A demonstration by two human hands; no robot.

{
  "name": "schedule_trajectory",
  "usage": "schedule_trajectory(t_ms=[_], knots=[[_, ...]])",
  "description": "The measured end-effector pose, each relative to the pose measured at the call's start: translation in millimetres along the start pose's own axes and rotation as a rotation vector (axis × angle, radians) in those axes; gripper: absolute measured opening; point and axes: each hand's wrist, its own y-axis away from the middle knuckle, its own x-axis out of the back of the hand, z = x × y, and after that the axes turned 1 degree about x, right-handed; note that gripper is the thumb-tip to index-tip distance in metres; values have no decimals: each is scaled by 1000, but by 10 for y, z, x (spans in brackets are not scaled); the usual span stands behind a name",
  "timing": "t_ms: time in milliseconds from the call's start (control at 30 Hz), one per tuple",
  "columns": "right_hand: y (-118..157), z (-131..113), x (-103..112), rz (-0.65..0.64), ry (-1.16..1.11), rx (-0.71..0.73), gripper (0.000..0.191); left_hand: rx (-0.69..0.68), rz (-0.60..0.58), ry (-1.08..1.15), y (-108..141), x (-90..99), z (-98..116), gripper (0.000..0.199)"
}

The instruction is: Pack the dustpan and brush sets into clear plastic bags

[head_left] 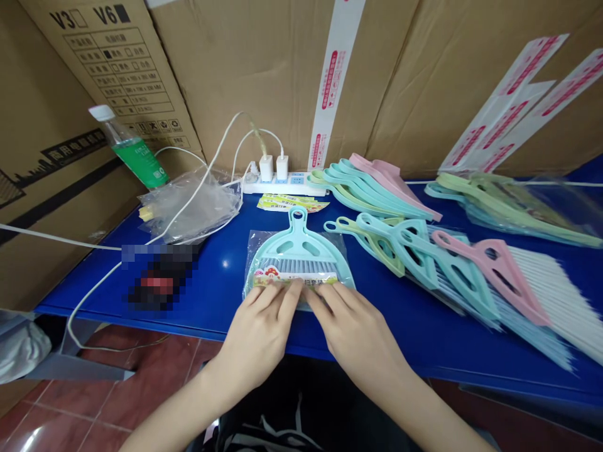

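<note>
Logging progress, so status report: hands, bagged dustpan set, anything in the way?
Left hand, right hand: fingers on near end. Bagged dustpan set: flat, handle away. Brushes lie to the right.

Green-labelled bottle (140, 162) with a white cap at left, tall cardboard (264, 69) behind — white power strip (301, 188) with two white chargers (266, 169), trailing white cables (47, 234) — blurred black-and-red item (162, 279), blue table (217, 304)

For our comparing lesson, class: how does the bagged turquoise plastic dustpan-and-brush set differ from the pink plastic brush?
The turquoise plastic dustpan-and-brush set is in a clear bag; the pink plastic brush looks unbagged. The set's bristles are greyish, the brush's white. The set's handle points straight away from the person, while the brush's slants leftward. Both have a looped handle.
</note>
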Motion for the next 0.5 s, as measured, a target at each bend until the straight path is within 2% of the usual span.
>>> schedule_trajectory(t_ms=[233,500], knots=[[27,22,10,-29,26,-28,34,73,-167,66,0,79,-136,52],[83,60,38,-55,12,-34,37,72,-137,11,-4,112,-193,48]])
